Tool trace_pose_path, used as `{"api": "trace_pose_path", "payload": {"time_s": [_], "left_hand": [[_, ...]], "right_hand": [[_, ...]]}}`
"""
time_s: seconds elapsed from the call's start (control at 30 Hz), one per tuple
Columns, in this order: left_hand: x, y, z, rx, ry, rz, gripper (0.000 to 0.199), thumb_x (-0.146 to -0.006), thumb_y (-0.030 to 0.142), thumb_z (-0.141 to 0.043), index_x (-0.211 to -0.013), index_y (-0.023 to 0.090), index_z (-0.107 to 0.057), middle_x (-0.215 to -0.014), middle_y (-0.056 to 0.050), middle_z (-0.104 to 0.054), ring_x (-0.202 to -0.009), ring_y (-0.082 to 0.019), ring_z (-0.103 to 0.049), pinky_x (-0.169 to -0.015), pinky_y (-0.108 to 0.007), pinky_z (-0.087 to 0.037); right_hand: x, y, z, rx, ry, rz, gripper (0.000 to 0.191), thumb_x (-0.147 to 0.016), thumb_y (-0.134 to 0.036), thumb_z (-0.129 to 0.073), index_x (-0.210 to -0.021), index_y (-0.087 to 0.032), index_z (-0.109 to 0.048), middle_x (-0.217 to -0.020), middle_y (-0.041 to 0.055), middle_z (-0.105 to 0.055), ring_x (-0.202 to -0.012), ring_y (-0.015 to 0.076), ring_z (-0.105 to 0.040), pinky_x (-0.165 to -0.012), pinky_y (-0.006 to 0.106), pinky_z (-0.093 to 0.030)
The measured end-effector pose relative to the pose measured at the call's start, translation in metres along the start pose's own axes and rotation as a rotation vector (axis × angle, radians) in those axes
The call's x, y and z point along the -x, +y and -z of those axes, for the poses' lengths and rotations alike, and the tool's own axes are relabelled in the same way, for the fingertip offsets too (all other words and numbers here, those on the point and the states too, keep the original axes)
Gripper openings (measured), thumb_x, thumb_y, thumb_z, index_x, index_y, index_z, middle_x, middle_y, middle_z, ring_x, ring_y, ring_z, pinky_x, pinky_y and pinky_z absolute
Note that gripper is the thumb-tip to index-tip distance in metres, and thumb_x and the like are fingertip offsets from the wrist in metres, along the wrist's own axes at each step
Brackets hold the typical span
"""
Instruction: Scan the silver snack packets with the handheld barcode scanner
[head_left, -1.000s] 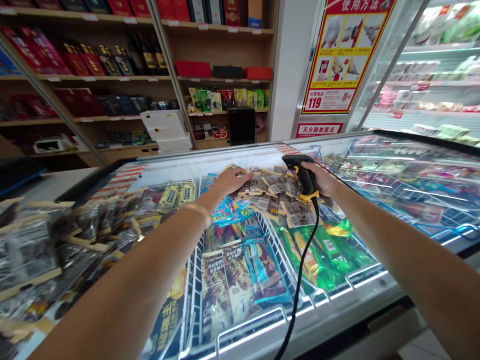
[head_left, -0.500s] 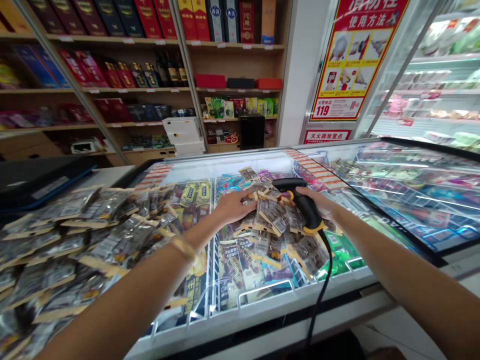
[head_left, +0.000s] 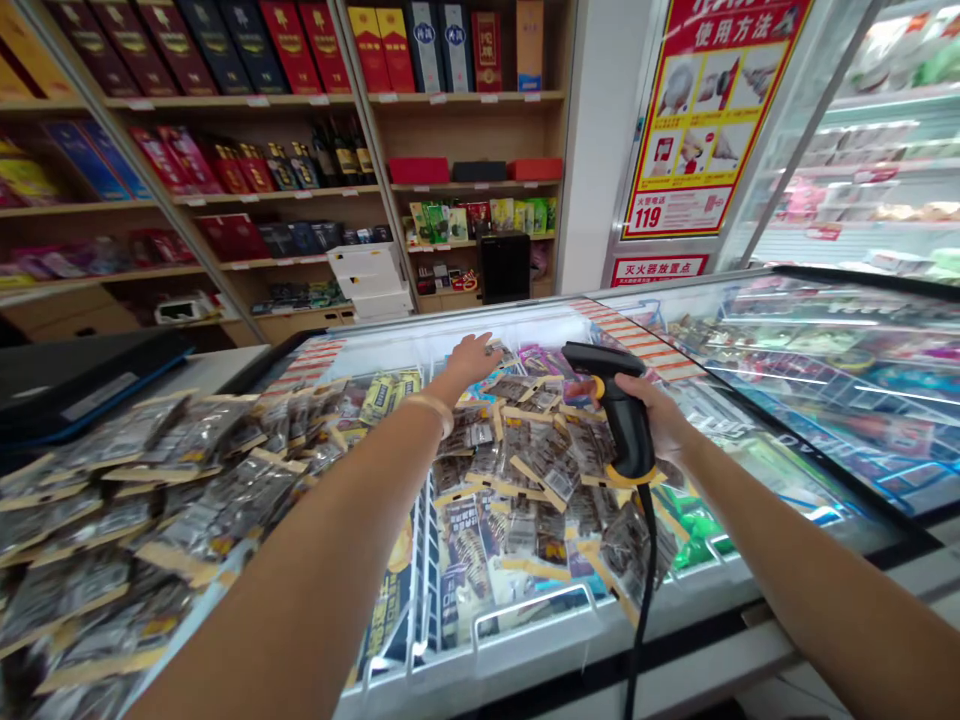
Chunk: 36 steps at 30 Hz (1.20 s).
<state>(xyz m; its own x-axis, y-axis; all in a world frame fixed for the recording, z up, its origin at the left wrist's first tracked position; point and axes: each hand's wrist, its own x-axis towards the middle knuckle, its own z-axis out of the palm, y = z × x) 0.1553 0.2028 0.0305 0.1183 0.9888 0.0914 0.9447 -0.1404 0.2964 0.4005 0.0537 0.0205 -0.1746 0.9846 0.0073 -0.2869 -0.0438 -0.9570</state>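
My right hand (head_left: pixel 660 415) is wrapped round a black barcode scanner (head_left: pixel 630 432) with yellow trim, its cable hanging down over the freezer's front edge. My left hand (head_left: pixel 472 362), with a bangle at the wrist, stretches to the back of the basket, fingers extended beside a small clear packet (head_left: pixel 504 354). Below both hands lies a loose heap of clear packets (head_left: pixel 551 450) with tan top strips and dark contents. They rest on larger printed bags (head_left: pixel 466 545) inside a white wire basket (head_left: pixel 536 607).
A large pile of similar packets (head_left: pixel 202 500) spreads over the left side. The freezer's glass lid (head_left: pixel 810 400) and dark frame are on the right. Behind stand shelves of boxed goods (head_left: pixel 465 97) and a red instruction poster (head_left: pixel 701 130).
My left hand has left the packet heap and reached farther back. The scanner in my right hand has shifted slightly right and stands more upright. The view has tilted a little.
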Motion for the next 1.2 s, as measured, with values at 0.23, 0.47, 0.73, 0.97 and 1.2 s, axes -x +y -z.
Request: {"api": "trace_pose_path", "payload": {"time_s": [0.23,0.47,0.73,0.97,1.2], "left_hand": [[-0.026,0.009,-0.017,-0.132,-0.152,-0.058,0.058,-0.080,0.040,-0.062,-0.133,0.019,-0.059,-0.139,-0.016,-0.059,-0.130,-0.034,-0.054,-0.108,-0.043,-0.040],[0.019,-0.006,0.017,-0.156,-0.188,-0.111,0.046,-0.081,0.023,-0.054,-0.125,0.027,-0.067,-0.135,-0.005,-0.065,-0.124,-0.026,-0.059,-0.104,-0.032,-0.043],[0.141,-0.023,0.034,0.109,-0.159,-0.198,0.058,-0.089,0.034,-0.048,-0.147,0.027,-0.045,-0.152,-0.006,-0.048,-0.138,-0.026,-0.047,-0.113,-0.038,-0.038],[0.207,-0.037,0.039,0.025,-0.092,-0.230,0.093,-0.076,0.060,-0.068,-0.155,0.033,-0.026,-0.165,-0.010,-0.020,-0.151,-0.031,-0.022,-0.118,-0.048,-0.031],[0.270,-0.069,0.032,-0.051,0.000,-0.132,0.068,-0.085,0.042,-0.056,-0.148,0.020,-0.042,-0.156,-0.014,-0.040,-0.146,-0.031,-0.036,-0.118,-0.047,-0.033]], "right_hand": [[0.003,0.001,-0.007,-0.063,-0.094,-0.037,0.038,-0.068,-0.051,-0.072,-0.084,-0.016,-0.072,-0.075,0.0055,-0.065,-0.057,0.0138,-0.054,-0.049,0.024,-0.047],[0.003,0.008,0.002,0.011,-0.086,0.003,0.035,-0.077,-0.050,-0.067,-0.090,-0.018,-0.073,-0.076,0.0062,-0.066,-0.061,0.0170,-0.057,-0.051,0.027,-0.048],[0.028,-0.010,-0.037,0.005,-0.044,0.183,0.031,-0.073,-0.049,-0.071,-0.074,-0.018,-0.069,-0.085,0.0091,-0.071,-0.081,0.0225,-0.067,-0.071,0.032,-0.056],[0.085,0.005,-0.081,-0.234,-0.050,-0.014,0.027,-0.076,-0.044,-0.065,-0.084,-0.018,-0.066,-0.074,0.0042,-0.068,-0.046,0.0114,-0.055,-0.043,0.024,-0.046],[0.116,0.048,-0.117,-0.365,-0.101,-0.067,0.027,-0.076,-0.043,-0.070,-0.083,-0.017,-0.069,-0.071,0.0027,-0.067,-0.045,0.0104,-0.056,-0.042,0.023,-0.046]]}}
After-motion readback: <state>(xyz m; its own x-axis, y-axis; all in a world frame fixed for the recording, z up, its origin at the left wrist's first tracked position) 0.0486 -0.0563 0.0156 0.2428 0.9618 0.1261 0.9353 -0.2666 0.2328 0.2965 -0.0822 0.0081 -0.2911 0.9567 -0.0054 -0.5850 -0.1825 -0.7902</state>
